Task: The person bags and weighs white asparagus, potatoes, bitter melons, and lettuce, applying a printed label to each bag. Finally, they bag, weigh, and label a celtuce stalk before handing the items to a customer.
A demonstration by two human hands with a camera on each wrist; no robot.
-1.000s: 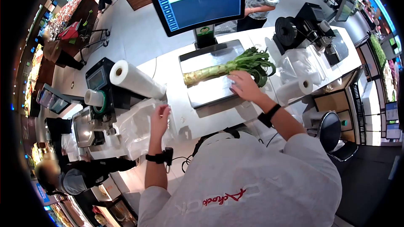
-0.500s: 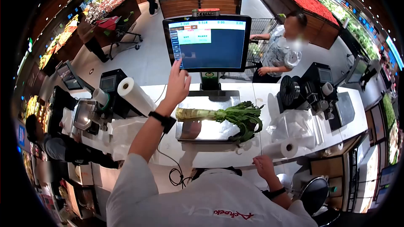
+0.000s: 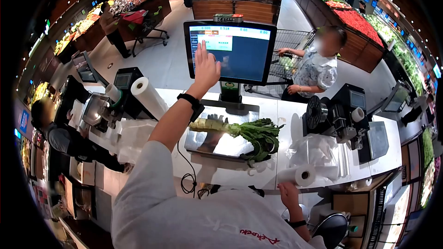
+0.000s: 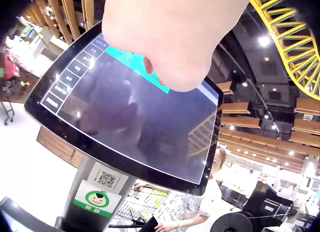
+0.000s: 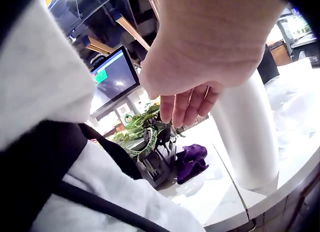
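In the head view my left hand (image 3: 206,69) is raised at the left part of the monitor screen (image 3: 244,64), its extended fingers over the screen's upper left; contact cannot be told. A long pale stem vegetable with dark green leaves (image 3: 263,140) lies across the metal scale plate (image 3: 214,146) below the monitor. My right hand (image 3: 290,195) hangs by the counter's front edge beside a roll of clear bags (image 3: 299,175), holding nothing. Its fingers look loosely bent in the right wrist view, near the white roll (image 5: 247,137) and a purple item (image 5: 191,163).
Another bag roll (image 3: 148,96) and loose plastic bags (image 3: 134,138) are on the left of the counter. A black machine with a reel (image 3: 317,113) and more bags (image 3: 318,154) stand right. A person with a shopping cart (image 3: 290,41) stands beyond the counter; another person is at far left.
My left hand has risen from the counter's left side to the screen, then higher up it. The right hand has left the vegetable and withdrawn to the front edge. The head view has tilted up.
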